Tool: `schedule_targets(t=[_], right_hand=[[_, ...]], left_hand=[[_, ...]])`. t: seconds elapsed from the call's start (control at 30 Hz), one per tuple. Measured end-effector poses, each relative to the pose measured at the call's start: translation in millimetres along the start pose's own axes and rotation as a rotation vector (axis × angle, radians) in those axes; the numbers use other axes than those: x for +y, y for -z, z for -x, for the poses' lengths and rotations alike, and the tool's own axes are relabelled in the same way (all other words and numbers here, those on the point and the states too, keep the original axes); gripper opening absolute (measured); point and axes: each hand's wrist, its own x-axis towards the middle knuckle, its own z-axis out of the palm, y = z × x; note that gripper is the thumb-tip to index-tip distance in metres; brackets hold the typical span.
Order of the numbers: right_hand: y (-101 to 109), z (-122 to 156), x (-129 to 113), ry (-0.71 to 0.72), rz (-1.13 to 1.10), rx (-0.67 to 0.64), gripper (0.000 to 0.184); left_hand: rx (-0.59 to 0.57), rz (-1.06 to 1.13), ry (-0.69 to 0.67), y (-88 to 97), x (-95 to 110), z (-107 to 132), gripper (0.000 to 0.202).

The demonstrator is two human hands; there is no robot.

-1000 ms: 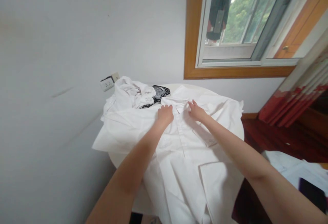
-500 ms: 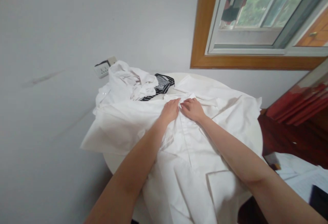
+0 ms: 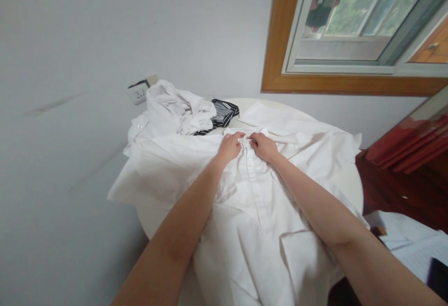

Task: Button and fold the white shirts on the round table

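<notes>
A long white coat [image 3: 257, 194] with a collar, a front placket and a patch pocket lies spread over a round table, front side up. Its lower part reaches toward me. At the neck, my left hand [image 3: 231, 145] pinches the cloth just left of the placket's top. My right hand [image 3: 263, 146] grips the other side of the same collar area, fingers curled inward. Bunched white fabric shows in the narrow gap between the two hands. Exactly what lies under the fingertips is hidden.
Crumpled white cloth [image 3: 175, 107] and a black-and-white striped fabric item [image 3: 224, 113] lie at the table's back left. A wall socket [image 3: 138, 92] is behind them. The pale table edge [image 3: 354, 184] shows at right. Papers [image 3: 416, 245] and a red curtain [image 3: 409, 142] are beyond.
My hands have drawn slightly apart at the collar, and more gathered white cloth shows between them. The camera view has shifted a little.
</notes>
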Motion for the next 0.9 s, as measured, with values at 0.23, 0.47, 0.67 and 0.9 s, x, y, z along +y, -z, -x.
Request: schedule_targets(t=[0.23, 0.47, 0.67, 0.9], right_hand=[[-9, -2, 7, 0.046, -0.273, 0.160, 0.021], [-13, -6, 12, 0.030, -0.392, 0.225, 0.018], [-13, -7, 14, 0.021, -0.456, 0.212, 0.020], [-9, -5, 14, 0.060, -0.552, 0.148, 0.022]], left_hand=[[-0.046, 0.079, -0.023, 1.8, -2, -3, 0.037], [-0.117, 0.174, -0.073, 12.7, -4, -3, 0.031], [-0.175, 0.348, -0.027, 21.4, -6, 0, 0.028], [-0.162, 0.353, 0.022, 18.4, -6, 0, 0.029]])
